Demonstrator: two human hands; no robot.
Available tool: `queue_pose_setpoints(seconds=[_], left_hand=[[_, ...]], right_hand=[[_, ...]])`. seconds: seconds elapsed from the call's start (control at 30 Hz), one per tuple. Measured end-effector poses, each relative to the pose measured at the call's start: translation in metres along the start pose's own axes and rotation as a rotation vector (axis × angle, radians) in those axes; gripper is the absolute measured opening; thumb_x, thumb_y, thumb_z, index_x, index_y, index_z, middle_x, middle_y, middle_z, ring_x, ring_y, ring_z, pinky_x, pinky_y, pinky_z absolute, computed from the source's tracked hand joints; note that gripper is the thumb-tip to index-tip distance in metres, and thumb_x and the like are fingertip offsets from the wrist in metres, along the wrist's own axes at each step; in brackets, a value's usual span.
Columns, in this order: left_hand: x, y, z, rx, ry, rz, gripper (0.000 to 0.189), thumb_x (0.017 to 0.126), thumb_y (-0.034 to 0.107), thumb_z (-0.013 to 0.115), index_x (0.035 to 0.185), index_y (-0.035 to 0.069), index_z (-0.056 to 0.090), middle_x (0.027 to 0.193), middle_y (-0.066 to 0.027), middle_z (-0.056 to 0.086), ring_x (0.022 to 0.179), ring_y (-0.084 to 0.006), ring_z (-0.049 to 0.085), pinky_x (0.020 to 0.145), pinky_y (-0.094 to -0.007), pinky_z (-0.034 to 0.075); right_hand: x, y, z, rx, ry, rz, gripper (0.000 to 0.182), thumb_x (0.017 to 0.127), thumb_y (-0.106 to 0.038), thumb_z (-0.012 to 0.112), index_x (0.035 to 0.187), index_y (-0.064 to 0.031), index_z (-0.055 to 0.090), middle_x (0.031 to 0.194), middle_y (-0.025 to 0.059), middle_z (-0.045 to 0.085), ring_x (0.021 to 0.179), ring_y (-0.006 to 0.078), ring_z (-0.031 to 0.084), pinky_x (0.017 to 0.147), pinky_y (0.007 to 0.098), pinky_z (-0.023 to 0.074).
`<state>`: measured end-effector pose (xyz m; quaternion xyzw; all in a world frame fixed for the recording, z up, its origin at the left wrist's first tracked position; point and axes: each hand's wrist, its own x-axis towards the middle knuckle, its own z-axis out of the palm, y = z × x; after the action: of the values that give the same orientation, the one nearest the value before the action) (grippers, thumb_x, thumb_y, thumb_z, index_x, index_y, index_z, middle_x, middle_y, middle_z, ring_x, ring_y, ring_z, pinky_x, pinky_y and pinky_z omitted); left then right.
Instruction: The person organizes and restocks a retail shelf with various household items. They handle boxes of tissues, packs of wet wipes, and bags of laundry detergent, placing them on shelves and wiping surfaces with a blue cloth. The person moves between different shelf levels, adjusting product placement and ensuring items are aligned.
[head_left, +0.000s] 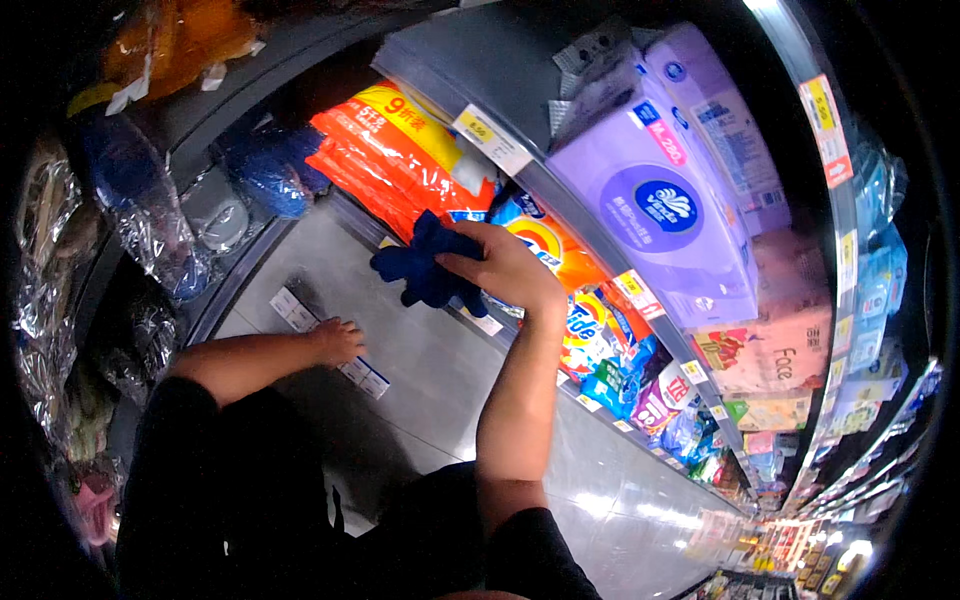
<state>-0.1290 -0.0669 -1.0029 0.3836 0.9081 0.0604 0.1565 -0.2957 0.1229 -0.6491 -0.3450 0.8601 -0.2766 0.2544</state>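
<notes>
My right hand grips a crumpled dark blue cloth in front of the lowest shelf. Just behind the cloth are orange-red bags of laundry detergent and Tide packs. Over the grey floor, my left hand is closed around the middle of a strip of white price labels. The strip sticks out on both sides of the fist, and the part inside the fingers is hidden.
Above the detergent, a shelf edge with price tags juts out. It bears purple Vinda tissue packs and pink tissue packs. On the left, slippers in clear plastic hang close to my left arm. Grey floor tiles run along the aisle.
</notes>
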Motion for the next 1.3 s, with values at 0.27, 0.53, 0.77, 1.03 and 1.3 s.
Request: queue_pose_setpoints(seconds=[0.27, 0.53, 0.77, 1.03, 1.3], left_hand=[[0.039, 0.06, -0.249, -0.231, -0.429, 0.062, 0.026, 0.086, 0.026, 0.058, 0.093, 0.006, 0.073, 0.093, -0.0199, 0.073, 0.086, -0.0361, 0.07, 0.077, -0.0503, 0.055], [0.008, 0.058, -0.416, -0.727, 0.705, 0.193, 0.016, 0.084, 0.019, 0.069, 0.083, 0.005, 0.06, 0.075, -0.0127, 0.067, 0.074, -0.0327, 0.068, 0.065, -0.0457, 0.051], [-0.028, 0.012, -0.415, -0.464, 0.932, -0.114, 0.022, 0.082, 0.023, 0.071, 0.089, 0.003, 0.065, 0.089, -0.0183, 0.068, 0.092, -0.0369, 0.066, 0.082, -0.0484, 0.052], [-0.047, -0.053, -0.405, -0.358, 1.626, -0.509, 0.03, 0.092, 0.027, 0.068, 0.107, 0.004, 0.057, 0.102, -0.0184, 0.067, 0.092, -0.0374, 0.066, 0.078, -0.0449, 0.054], [-0.089, -0.067, -0.41, -0.396, 1.614, -0.563, 0.018, 0.093, 0.017, 0.066, 0.103, 0.004, 0.059, 0.084, -0.0106, 0.065, 0.079, -0.0282, 0.064, 0.069, -0.0381, 0.05]], right_hand=[[-0.043, 0.024, -0.036, -0.081, 0.2, 0.023, 0.041, 0.086, -0.03, 0.075, 0.114, 0.0002, 0.068, 0.099, 0.0152, 0.071, 0.089, 0.0247, 0.067, 0.08, 0.0353, 0.0519], [-0.064, -0.01, -0.056, 0.135, 0.401, -0.112, 0.029, 0.086, -0.011, 0.074, 0.109, 0.0023, 0.065, 0.098, 0.0015, 0.067, 0.091, 0.0099, 0.06, 0.08, 0.0286, 0.0504], [-0.037, -0.05, -0.026, 0.355, 0.765, -0.126, 0.018, 0.094, -0.011, 0.07, 0.108, -0.0011, 0.064, 0.088, -0.0004, 0.064, 0.079, 0.0067, 0.056, 0.07, 0.0232, 0.0463], [0.063, -0.144, -0.063, 0.56, 0.886, -0.123, 0.027, 0.097, -0.029, 0.067, 0.108, -0.0041, 0.066, 0.085, 0.0023, 0.067, 0.066, 0.0062, 0.06, 0.046, 0.0251, 0.0471], [0.181, -0.118, -0.125, -0.311, 1.001, -0.343, 0.051, 0.086, -0.042, 0.072, 0.108, 0.005, 0.071, 0.099, 0.0267, 0.071, 0.091, 0.0393, 0.071, 0.085, 0.0417, 0.0535]])
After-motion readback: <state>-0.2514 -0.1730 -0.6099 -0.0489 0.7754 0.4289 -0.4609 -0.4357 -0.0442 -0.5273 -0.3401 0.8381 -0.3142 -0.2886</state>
